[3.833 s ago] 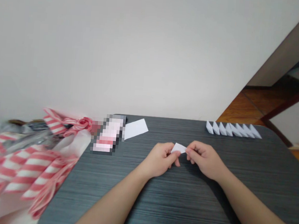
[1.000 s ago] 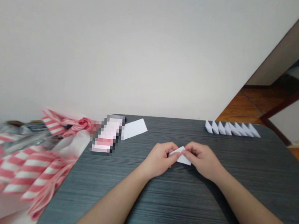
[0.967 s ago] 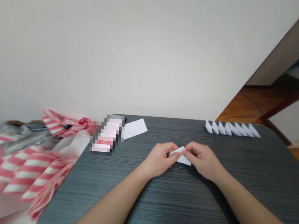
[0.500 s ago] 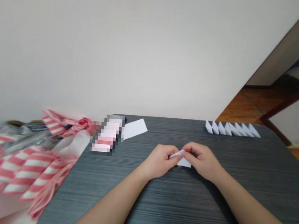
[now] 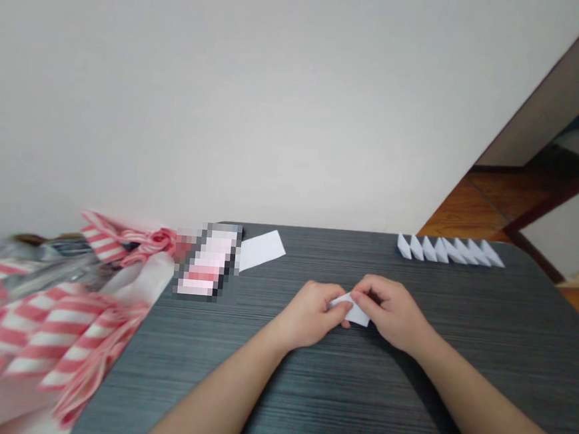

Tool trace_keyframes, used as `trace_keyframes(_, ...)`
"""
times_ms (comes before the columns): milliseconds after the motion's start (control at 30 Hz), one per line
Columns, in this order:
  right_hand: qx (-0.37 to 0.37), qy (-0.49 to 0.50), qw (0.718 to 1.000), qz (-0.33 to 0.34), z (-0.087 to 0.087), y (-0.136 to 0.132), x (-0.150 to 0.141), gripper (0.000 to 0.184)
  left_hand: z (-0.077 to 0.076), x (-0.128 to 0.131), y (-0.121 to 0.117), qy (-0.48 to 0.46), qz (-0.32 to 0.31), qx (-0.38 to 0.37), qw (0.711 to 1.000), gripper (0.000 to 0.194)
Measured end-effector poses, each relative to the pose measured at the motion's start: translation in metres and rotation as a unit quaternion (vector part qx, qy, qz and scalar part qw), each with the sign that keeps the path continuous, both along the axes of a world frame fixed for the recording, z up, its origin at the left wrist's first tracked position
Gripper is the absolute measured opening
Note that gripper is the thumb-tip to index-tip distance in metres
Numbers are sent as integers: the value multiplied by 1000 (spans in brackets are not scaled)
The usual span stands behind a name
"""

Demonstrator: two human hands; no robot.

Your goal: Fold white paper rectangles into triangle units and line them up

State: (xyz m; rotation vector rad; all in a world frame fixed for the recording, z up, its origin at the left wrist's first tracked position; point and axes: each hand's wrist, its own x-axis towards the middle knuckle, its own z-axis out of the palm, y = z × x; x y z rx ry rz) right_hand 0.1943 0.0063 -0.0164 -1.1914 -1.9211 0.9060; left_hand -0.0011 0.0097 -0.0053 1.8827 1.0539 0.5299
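A small folded piece of white paper (image 5: 359, 315) is held just above the middle of the dark table. My left hand (image 5: 312, 314) pinches its left side between thumb and fingers. My right hand (image 5: 386, 309) is closed on its upper right edge, thumb and fingertips together. Parts of the paper are hidden behind the fingers. At the back right of the table stands a row of several folded white paper pieces (image 5: 440, 249), side by side. A flat white sheet of paper (image 5: 263, 249) lies at the back left.
The dark wood-grained table (image 5: 326, 394) meets a pale wall at its back edge. A pixelated flat object (image 5: 210, 261) lies at its left edge, touching the white sheet. Left of the table is a heap of red-and-white striped cloth (image 5: 67, 330).
The paper between my hands has tilted, and more of its face shows now. Both hands keep nearly the same place and grip.
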Motion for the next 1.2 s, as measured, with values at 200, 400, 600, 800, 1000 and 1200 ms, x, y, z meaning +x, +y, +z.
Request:
trace_keyframes(200,-66,-7,998,-6,-4,-1,1,17,0,1,-1,-15,29,-10,999,33)
trace_keyframes(400,-33,-36,999,-16,1,-1,1,24,0,2,0,-20,39,-30,999,31)
trace_keyframes(600,-34,-32,999,-18,1,-1,0,23,2,0,0,-22,34,-37,999,30)
trace_keyframes(800,-86,-11,996,1,-4,-1,3,20,-1,-1,1,-30,52,-38,998,34)
trace_keyframes(1000,-71,-24,997,-16,-4,-1,3,24,-4,1,1,-38,66,-46,996,34)
trace_keyframes(1200,-107,-7,994,8,-6,1,5,20,-5,0,2,-49,76,-63,994,33)
